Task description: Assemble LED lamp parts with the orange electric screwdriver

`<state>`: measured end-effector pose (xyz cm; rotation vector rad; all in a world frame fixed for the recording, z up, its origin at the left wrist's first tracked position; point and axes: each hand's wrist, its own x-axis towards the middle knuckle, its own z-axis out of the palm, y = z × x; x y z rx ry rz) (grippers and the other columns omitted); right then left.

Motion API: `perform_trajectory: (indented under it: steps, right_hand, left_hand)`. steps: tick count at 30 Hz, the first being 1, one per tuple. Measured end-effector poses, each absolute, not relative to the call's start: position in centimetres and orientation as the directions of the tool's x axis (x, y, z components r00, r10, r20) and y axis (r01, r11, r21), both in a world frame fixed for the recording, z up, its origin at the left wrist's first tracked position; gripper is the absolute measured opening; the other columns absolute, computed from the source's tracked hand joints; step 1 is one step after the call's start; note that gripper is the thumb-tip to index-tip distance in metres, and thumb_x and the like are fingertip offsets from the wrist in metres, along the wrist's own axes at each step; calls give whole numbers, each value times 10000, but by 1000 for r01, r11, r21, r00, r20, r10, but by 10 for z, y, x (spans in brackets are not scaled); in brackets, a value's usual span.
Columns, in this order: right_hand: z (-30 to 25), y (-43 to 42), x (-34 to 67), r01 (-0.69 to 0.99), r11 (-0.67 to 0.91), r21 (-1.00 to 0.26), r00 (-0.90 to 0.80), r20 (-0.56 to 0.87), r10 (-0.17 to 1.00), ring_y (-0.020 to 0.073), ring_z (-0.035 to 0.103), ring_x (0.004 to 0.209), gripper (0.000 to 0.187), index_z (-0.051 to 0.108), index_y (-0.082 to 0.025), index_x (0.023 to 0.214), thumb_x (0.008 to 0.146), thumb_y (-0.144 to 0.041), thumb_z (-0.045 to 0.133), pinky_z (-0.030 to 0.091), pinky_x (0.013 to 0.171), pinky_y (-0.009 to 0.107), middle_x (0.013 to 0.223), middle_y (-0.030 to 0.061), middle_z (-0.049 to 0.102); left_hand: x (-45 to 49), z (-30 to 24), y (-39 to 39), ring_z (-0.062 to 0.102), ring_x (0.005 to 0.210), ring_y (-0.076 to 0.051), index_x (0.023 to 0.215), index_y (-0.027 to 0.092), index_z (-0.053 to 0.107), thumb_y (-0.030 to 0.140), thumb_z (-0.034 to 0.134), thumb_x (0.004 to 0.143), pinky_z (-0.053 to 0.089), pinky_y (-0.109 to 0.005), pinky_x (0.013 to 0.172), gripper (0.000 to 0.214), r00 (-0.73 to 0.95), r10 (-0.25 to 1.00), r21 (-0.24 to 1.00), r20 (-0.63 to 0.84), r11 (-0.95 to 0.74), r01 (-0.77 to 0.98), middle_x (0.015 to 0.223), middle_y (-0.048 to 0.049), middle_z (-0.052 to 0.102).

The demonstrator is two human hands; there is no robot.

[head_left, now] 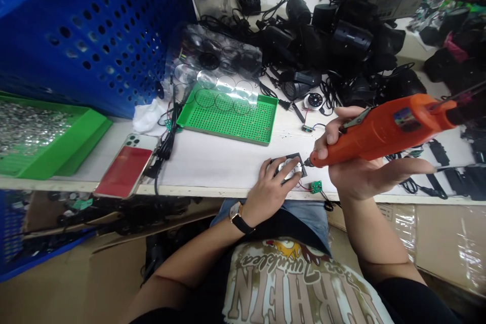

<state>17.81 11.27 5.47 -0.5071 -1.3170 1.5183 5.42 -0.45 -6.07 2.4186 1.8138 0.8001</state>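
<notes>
One black square frame [302, 170], with one white round piece [298, 167] in it, is held down on the desk [212, 162] under the fingers of the left hand [271, 187]; these are spread and slightly bent across it. One watch [242, 218] is worn on the left wrist. One orange power screwdriver [383, 131] is gripped in the right hand [355, 177], its fingers curled around the front part and the thumb stretched out alongside. The screwdriver's tip is held at the frame's right edge, just beside the left fingers; whether contact is made cannot be told.

One green circuit board [316, 187] is seen just right of the left fingers. Beyond the right fingers, one white round part with a black face [314, 101] and one small wired board [307, 128] are found. Two green trays are counted: one flat tray with holes [224, 129], strewn with small screws, is placed ahead of the left fingers; one deeper tray [81, 144], filled with small metal parts, is placed far to their left. Between that tray and the left fingers, one red-backed phone [127, 167] is laid. Farther ahead, black lamp-like housings [322, 35] are heaped, too overlapped to be counted.
</notes>
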Motion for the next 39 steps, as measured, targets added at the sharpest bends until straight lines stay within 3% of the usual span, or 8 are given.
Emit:
perform_trajectory:
  steps: [7,14,28,39]
  right_hand:
    - [60,117,177,-460,97,-883,-430,317,845,146,597,562,666,688,-222,1112,700,-745,675,490,471,298,792,2,588]
    - [63,114,174,-414,140,-899,-383,312,869,126,559,511,707,675,-214,1052,702,-825,609,443,409,274,753,-10,552]
    - [63,112,184,-414,85,-906,-440,281,853,146,555,522,627,671,-215,1042,703,-743,655,438,438,323,759,-1,557]
    - [60,109,174,-428,141,-893,-380,320,868,143,547,525,655,690,-212,1071,729,-767,630,425,454,322,776,10,551]
  left_hand:
    - [54,-63,-5,445,1381,-344,1296,208,653,130,608,957,415,-592,1159,351,192,892,302,409,-331,894,1589,-85,499]
    - [56,-63,-4,449,1386,-344,1308,216,651,151,615,960,420,-587,1160,355,191,883,286,428,-333,899,1573,-88,516]
    - [55,-63,-5,436,1403,-337,1325,236,646,111,610,946,396,-597,1172,401,189,901,311,392,-322,894,1614,-88,471]
    - [55,-64,-5,425,1410,-340,1342,233,634,103,607,946,394,-591,1178,418,189,898,313,398,-327,892,1630,-72,450]
